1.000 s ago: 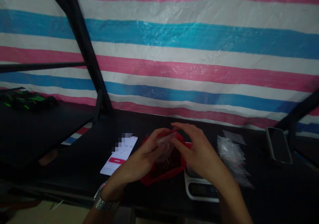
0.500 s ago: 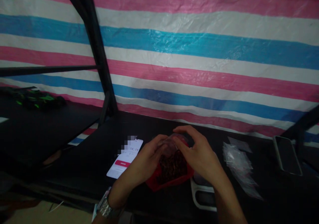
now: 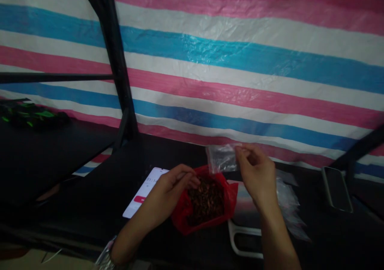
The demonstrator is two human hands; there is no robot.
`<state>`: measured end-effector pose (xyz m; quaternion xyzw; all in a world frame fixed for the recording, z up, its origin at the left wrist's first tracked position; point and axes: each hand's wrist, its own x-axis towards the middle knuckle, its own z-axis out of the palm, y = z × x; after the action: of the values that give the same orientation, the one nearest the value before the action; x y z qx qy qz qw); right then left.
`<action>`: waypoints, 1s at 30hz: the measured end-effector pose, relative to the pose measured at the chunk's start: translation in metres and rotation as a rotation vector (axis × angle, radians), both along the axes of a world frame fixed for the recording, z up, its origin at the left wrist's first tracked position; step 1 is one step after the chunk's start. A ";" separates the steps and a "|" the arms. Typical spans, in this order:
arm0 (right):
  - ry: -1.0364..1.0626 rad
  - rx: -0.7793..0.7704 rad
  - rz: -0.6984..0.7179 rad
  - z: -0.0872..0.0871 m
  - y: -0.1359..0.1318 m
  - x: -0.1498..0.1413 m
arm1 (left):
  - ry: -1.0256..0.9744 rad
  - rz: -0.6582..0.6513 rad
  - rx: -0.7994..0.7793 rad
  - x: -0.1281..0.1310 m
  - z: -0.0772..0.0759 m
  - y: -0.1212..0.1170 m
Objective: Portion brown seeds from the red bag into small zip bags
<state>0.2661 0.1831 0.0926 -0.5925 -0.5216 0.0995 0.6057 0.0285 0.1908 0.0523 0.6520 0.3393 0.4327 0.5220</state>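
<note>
My right hand pinches one edge of a small clear plastic bag, held up above the far right rim of a red plastic bag. The clear bag looks flat, with no contents visible. The red bag stands with its mouth wide, full of small dark brown pieces whose kind I cannot make out. At its left rim my left hand hovers with fingers loosely bent and slightly apart, nothing visible in them. A metal watch is on the left wrist.
To the left lies a lit phone. A white-framed device with a silvery plate sits right of the red bag. Several clear bags and a dark-screened phone lie farther right. A black metal post rises at left before striped sheeting.
Both hands were together over the red bag with the clear plastic between them. My right hand has carried the clear bag up and right; my left hand has let go and moved left.
</note>
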 end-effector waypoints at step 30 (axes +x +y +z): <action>-0.185 -0.247 0.424 0.012 -0.024 0.010 | 0.243 0.454 0.114 0.010 0.020 -0.034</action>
<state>0.2763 0.1587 0.1051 -0.5461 -0.6712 0.2325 0.4441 0.0383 0.1566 0.0723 0.6347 0.5121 0.4757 0.3296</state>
